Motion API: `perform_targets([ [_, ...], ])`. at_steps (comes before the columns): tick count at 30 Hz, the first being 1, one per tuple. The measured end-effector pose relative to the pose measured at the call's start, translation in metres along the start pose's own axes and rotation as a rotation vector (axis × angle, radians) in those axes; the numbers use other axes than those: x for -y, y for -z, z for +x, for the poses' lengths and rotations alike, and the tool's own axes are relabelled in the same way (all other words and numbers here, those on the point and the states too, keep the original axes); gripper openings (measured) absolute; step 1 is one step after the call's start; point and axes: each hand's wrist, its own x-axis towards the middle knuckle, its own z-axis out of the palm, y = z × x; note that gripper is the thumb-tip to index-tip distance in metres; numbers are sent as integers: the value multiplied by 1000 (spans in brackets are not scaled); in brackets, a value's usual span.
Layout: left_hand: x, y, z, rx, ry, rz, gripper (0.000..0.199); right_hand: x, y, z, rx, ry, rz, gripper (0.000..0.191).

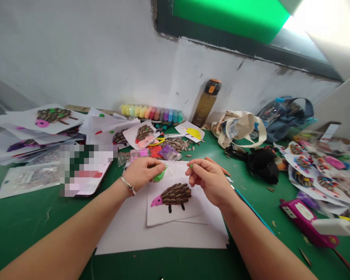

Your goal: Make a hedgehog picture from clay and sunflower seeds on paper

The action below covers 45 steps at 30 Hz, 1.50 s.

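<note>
Between the two hands, on stacked white paper (128, 233), lies a hedgehog picture (176, 194) with a seed-covered back, a pink head and two black legs. My left hand (147, 171), a band at its wrist, pinches a small clear packet of green clay (160, 174) above the picture's upper left. Over its upper right, my right hand (205, 177) holds a tiny green clay bit (191, 166) between thumb and fingertips. The hands are apart.
Behind the paper are sunflower seeds (177, 144), clay packets (169, 152), scissors and a bottle (207, 103). Stacked pictures (46, 132) and a phone (96, 171) are at left. A black pouch (262, 163), bags, more pictures and a magenta device (306, 221) stand right.
</note>
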Motion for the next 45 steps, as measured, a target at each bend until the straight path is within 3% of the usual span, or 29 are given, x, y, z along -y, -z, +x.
perform_targets([
  [5,5,-1,3,-70,-158,419,35,0,-1,1,-24,21,-73,15],
  [10,10,-3,5,-57,-275,585,37,-1,-1,1,-42,-17,36,14],
  [15,10,-3,4,-77,-279,612,37,0,-1,0,-22,-58,111,18],
  [23,10,-5,3,-106,-278,658,41,-5,0,2,-79,48,-118,14],
  [27,9,-6,1,-154,-269,695,46,-5,-1,2,-108,0,-39,29],
  [31,8,-3,-2,-284,-380,722,45,-4,-1,2,-88,-21,-8,27],
  [36,3,-1,-7,-387,-577,701,45,-1,1,1,-68,58,-157,25],
  [41,-3,-2,-14,-343,-523,579,42,0,2,0,-94,83,-117,17],
  [45,-13,-1,-20,-321,-464,470,39,-1,0,2,-95,25,-15,26],
])
